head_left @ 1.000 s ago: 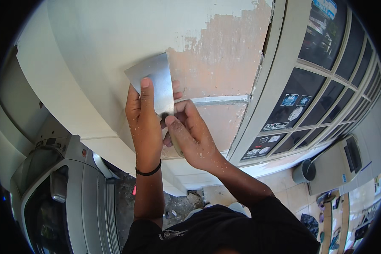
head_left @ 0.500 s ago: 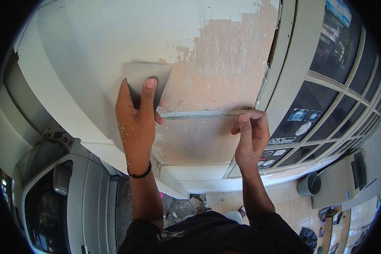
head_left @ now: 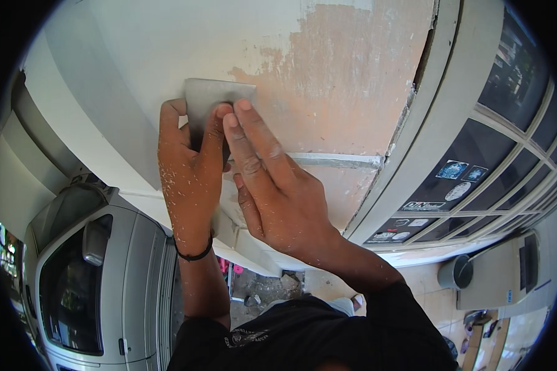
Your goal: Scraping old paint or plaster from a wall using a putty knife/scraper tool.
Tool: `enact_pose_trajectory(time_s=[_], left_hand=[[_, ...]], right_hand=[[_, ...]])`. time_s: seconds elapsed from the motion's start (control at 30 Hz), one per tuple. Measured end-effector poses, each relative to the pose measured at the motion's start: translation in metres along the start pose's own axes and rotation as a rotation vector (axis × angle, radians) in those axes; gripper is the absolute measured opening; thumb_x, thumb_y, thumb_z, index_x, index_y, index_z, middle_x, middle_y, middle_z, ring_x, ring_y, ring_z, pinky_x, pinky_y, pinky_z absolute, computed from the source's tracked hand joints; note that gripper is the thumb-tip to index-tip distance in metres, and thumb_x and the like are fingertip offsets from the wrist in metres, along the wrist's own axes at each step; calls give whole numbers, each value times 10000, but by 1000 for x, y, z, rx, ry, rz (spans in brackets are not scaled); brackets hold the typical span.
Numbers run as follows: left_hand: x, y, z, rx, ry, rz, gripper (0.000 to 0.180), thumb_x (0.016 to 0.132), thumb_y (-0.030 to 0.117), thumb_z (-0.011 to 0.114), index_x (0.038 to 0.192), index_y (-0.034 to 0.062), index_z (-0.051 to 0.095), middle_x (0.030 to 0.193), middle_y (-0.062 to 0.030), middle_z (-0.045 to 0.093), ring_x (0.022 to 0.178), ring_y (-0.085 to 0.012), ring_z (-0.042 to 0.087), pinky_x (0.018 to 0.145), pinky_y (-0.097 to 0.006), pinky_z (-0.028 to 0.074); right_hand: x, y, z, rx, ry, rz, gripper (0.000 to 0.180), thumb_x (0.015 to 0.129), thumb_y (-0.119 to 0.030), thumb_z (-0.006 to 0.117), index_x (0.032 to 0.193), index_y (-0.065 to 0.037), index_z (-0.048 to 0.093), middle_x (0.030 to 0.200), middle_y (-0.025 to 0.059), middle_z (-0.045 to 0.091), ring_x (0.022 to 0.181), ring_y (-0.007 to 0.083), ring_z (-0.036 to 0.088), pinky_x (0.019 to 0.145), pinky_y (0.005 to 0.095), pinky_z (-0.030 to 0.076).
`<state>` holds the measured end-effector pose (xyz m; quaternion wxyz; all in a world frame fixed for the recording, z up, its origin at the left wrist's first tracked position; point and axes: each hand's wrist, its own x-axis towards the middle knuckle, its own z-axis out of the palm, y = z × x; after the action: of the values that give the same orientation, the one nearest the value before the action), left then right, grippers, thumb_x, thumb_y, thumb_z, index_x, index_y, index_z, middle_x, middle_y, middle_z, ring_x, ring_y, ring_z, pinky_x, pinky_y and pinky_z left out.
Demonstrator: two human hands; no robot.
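My left hand (head_left: pixel 192 173), flecked with pale paint chips, is closed round a flat grey scraper (head_left: pixel 211 93) held against the wall. The thumb lies over its face and the scraper's lower part is hidden by my fingers. My right hand (head_left: pixel 284 201) reaches across from the right with its fingers stretched out. Two of its fingertips touch the scraper beside my left thumb. Around and above the hands the wall (head_left: pixel 353 68) has a bare pinkish patch with ragged white paint at its border. A narrow grey horizontal strip (head_left: pixel 340 161) runs behind my right hand.
A windowed door frame (head_left: pixel 408 142) with stickered dark panes stands on the right. A silver vehicle (head_left: pixel 136 278) is at the lower left. Rubble (head_left: pixel 288 282) lies on the ground below, and a grey bucket (head_left: pixel 455 272) stands at the lower right.
My right hand has left the right end of the strip and moved left and up onto the scraper, its pinch now opened. My left hand still grips the scraper; the view has shifted slightly.
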<state>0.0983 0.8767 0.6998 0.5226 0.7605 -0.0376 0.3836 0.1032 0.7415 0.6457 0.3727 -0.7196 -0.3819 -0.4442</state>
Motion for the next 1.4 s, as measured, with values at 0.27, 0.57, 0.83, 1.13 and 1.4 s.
enact_pose_trajectory(time_s=[0.27,0.57,0.83,1.13,1.4], left_hand=[[7,-10,6,130,52,246,201,1036,144,617,1147,22,502,774,-64,670,675,-53,559,518,-211,388],[5,-2,4,183,110,235,266,998,176,661,1123,-9,517,819,-145,655,698,-157,604,617,-294,492],[1,1,9,34,57,67,267,996,199,665,1115,8,521,758,-96,626,606,-119,563,510,-277,441],[-10,2,8,118,95,23,243,990,203,658,1075,3,548,730,-114,637,590,-142,565,525,-293,428],[-3,12,1,181,57,73,175,1012,177,620,1092,38,550,711,-20,621,563,-62,506,470,-244,381]], right_hand=[[8,-4,1,-105,-187,47,800,884,-96,638,1600,-17,290,1656,197,286,1095,306,711,726,306,613],[18,5,-6,-99,-218,-14,843,862,-152,673,1598,-11,288,1661,195,278,1078,299,717,675,295,610],[15,4,1,-3,-195,28,883,840,-168,684,1606,-14,273,1665,180,281,982,263,735,607,291,588],[8,10,7,32,-132,-20,903,836,-224,738,1597,-25,294,1667,151,289,985,281,727,636,297,594],[18,8,1,78,-204,21,943,832,-242,749,1617,-56,262,1684,157,245,1042,308,721,681,339,608]])
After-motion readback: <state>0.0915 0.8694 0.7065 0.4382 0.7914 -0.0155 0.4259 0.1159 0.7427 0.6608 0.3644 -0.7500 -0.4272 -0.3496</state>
